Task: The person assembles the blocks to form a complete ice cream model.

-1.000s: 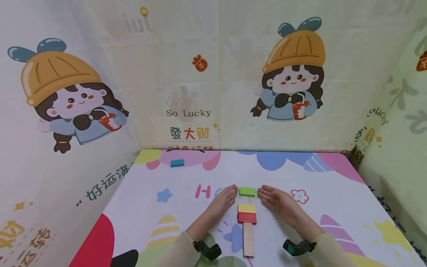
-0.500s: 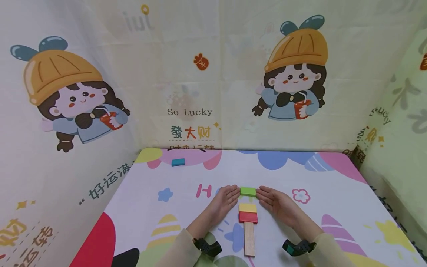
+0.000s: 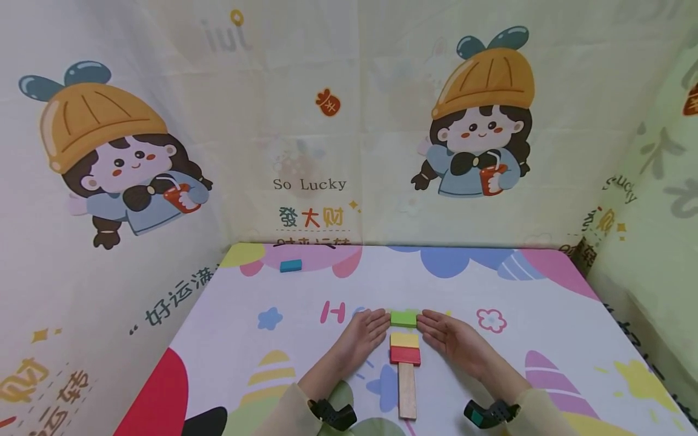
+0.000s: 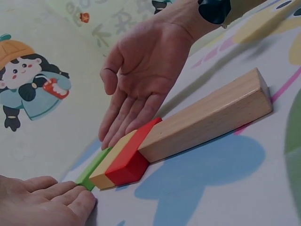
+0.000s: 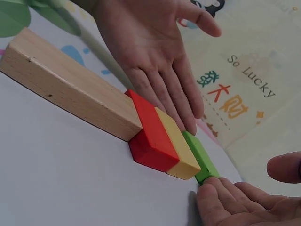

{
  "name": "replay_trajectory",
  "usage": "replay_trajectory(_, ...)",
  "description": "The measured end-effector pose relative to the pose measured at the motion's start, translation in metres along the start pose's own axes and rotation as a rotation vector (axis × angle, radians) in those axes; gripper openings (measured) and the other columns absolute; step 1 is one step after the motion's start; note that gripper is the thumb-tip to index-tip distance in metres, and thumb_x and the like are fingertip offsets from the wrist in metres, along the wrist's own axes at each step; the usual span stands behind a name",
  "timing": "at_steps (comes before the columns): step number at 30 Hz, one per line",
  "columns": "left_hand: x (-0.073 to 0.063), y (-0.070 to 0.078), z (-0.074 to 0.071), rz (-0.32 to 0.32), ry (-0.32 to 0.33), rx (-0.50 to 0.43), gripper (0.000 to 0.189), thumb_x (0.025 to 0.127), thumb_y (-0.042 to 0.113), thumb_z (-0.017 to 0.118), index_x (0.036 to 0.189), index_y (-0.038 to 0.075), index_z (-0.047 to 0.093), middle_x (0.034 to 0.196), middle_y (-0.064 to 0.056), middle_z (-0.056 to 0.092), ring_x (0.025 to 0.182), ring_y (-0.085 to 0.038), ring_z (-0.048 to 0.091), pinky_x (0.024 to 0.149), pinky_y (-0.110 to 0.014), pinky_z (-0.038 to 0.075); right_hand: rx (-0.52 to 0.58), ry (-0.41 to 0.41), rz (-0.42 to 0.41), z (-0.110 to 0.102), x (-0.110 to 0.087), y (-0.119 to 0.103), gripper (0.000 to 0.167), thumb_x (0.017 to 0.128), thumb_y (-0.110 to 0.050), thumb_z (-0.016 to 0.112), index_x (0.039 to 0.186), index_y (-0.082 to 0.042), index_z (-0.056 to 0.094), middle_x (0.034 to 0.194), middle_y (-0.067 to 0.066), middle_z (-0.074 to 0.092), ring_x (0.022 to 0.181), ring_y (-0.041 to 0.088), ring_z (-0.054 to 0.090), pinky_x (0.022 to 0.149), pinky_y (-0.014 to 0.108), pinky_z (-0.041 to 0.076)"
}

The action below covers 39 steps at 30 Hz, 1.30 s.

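Green block between two flat hands

Left hand and right hand at either end of the green block, fingers straight and close together, nothing gripped; only fingertips touching the block's short ends. Green block on the table, just beyond the yellow block, with a narrow gap between. Yellow touching the red block, red touching the wood bar, all in one line running toward the body.

Step in hand, by judgement: steering the green block with fingertips alone, best done low and slow. Match pressure from both sides, so as not to twist the block. Press just enough for sure contact, and move both hands as one. Sight along the bar and square green's long side to yellow's. Steer the lower fingers wide of yellow and red; risk of a stray brush knocking the row askew. Near yellow, ease off rather than shove.

Containers: no real ones in sight, just a printed cup on the cloth. Blocks set straight on the table. Blue block well apart, near the far edge, off to the left.
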<state>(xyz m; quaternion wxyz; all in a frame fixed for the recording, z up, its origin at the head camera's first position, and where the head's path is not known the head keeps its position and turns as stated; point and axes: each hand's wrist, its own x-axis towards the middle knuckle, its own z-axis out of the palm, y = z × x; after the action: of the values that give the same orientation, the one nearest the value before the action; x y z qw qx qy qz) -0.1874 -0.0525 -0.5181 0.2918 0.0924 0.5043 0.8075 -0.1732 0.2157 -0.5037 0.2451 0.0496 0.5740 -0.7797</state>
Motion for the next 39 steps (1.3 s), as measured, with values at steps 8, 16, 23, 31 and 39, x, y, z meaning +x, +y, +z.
replay_trajectory(8, -0.006, -0.005, -0.001, -0.004, -0.021, -0.033, 0.074, 0.111, 0.043, 0.032, 0.162, -0.006, 0.012, 0.170, -0.025, 0.017, 0.159, -0.039, 0.014, 0.128, -0.046, 0.015, 0.010, -0.011, 0.003, 0.000, -0.006, 0.006, 0.060, 0.113, -0.027, 0.033, 0.163, 0.004, 0.017, 0.167, 0.021, 0.027, 0.143, 0.020, 0.051, 0.112, 0.030, 0.046)
replay_trajectory(16, -0.010, -0.007, 0.000, -0.020, -0.016, -0.069, 0.076, 0.110, 0.045, 0.034, 0.162, -0.007, 0.013, 0.170, -0.025, 0.017, 0.159, -0.039, 0.014, 0.128, -0.046, 0.014, 0.032, -0.028, 0.002, 0.001, -0.011, 0.009, 0.059, 0.112, -0.021, 0.033, 0.162, 0.006, 0.016, 0.166, 0.021, 0.029, 0.132, 0.012, 0.060, 0.111, 0.030, 0.047)
replay_trajectory(23, -0.014, -0.008, 0.002, -0.034, -0.012, -0.084, 0.072, 0.111, 0.041, 0.028, 0.162, -0.007, 0.013, 0.170, -0.025, 0.018, 0.159, -0.039, 0.014, 0.128, -0.047, 0.014, 0.034, -0.015, 0.005, 0.001, -0.015, 0.011, 0.059, 0.112, -0.021, 0.032, 0.162, 0.006, 0.016, 0.167, 0.022, 0.028, 0.133, 0.012, 0.059, 0.111, 0.030, 0.048)
replay_trajectory(31, -0.018, -0.011, 0.003, -0.025, 0.000, -0.076, 0.069, 0.111, 0.038, 0.025, 0.162, -0.007, 0.015, 0.170, -0.025, 0.019, 0.159, -0.039, 0.015, 0.128, -0.047, 0.014, 0.003, 0.012, -0.003, 0.006, -0.016, 0.015, 0.059, 0.111, -0.021, 0.035, 0.162, 0.004, 0.019, 0.167, 0.022, 0.026, 0.141, 0.018, 0.053, 0.111, 0.031, 0.047)
replay_trajectory(39, -0.021, -0.011, 0.002, -0.019, -0.003, -0.088, 0.075, 0.110, 0.043, 0.034, 0.161, -0.008, 0.015, 0.169, -0.026, 0.019, 0.159, -0.039, 0.014, 0.128, -0.047, 0.014, 0.053, 0.016, 0.005, 0.010, -0.018, 0.016, 0.060, 0.111, -0.021, 0.036, 0.163, 0.003, 0.017, 0.168, 0.022, 0.024, 0.139, 0.016, 0.055, 0.113, 0.033, 0.045)
